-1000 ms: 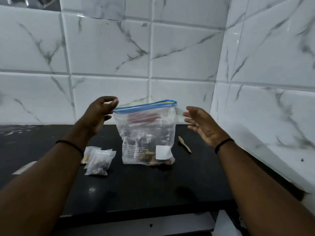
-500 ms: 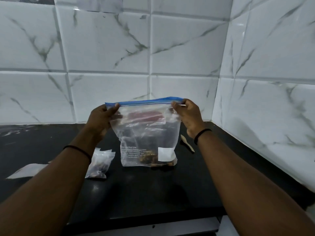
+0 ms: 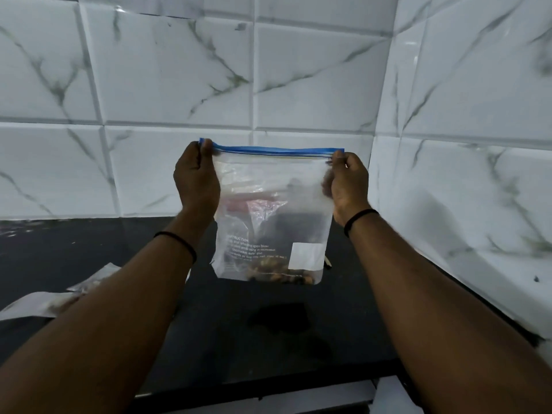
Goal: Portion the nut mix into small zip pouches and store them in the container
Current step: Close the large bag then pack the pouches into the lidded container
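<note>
A large clear zip bag point(image 3: 268, 210) with a blue zip strip along its top hangs in the air above the black counter point(image 3: 268, 339). Brown nuts lie in its bottom and a reddish packet shows inside. My left hand point(image 3: 195, 180) pinches the bag's top left corner. My right hand point(image 3: 348, 183) pinches the top right corner, and the strip is stretched straight between them. Small clear pouches point(image 3: 89, 282) lie on the counter at the left, partly hidden by my left forearm.
White marble-look tiled walls meet in a corner behind and to the right of the counter. A flat white sheet point(image 3: 27, 306) lies at the counter's left edge. A wooden spoon tip point(image 3: 328, 262) peeks out beside the bag's lower right corner.
My right hand came in and took the bag's top right corner. Both hands then lifted the bag off the counter and pulled its blue strip straight.
</note>
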The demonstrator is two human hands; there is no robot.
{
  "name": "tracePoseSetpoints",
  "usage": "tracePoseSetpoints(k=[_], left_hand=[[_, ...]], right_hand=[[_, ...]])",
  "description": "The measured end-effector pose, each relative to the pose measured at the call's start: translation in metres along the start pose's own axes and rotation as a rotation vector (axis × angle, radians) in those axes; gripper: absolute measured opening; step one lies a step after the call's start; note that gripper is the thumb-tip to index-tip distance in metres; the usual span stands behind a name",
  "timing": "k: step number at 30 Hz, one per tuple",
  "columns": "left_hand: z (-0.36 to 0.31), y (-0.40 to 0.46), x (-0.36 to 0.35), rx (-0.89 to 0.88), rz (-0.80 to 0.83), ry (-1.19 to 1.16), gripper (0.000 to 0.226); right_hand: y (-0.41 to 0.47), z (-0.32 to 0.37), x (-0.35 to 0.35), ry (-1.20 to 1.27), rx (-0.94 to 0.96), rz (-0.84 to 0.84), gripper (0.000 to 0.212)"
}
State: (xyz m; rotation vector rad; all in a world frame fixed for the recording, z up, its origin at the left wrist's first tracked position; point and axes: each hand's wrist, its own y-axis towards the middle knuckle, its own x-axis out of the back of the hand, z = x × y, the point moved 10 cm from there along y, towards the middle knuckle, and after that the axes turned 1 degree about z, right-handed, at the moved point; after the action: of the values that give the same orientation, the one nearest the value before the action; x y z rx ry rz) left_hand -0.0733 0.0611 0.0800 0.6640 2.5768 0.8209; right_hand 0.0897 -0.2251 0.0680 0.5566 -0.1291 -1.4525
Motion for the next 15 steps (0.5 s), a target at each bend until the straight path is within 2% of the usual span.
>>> tracePoseSetpoints(k=[2,5,7,10,12,15], left_hand=[[0.001,0.000,-0.003,-0.031,0.009,0.056,0.037],[0.024,-0.016,-0.011,0.057,0.058,0.084,0.037],[0.038,-0.027,-0.007,0.123,-0.006,0.069,0.039],[0.040,-0.031,0.006,0.182,-0.137,0.151,0.044],[0.040,-0.029,0.009,0.239,-0.137,0.174,0.046],[0.046,-0.022,0.011,0.344,-0.074,0.204,0.030]], right_hand=[[-0.002,-0.005,0.006,0.016,-0.040,0.032,0.023],[-0.013,-0.031,0.013,0.040,-0.141,0.059,0.022],[-0.020,-0.047,0.017,0.010,-0.145,0.016,0.023],[-0.020,-0.043,0.018,-0.134,-0.078,-0.103,0.029],[-0.019,-0.033,0.020,-0.247,-0.067,-0.149,0.036],[-0.013,-0.023,0.025,-0.397,-0.075,-0.122,0.034]])
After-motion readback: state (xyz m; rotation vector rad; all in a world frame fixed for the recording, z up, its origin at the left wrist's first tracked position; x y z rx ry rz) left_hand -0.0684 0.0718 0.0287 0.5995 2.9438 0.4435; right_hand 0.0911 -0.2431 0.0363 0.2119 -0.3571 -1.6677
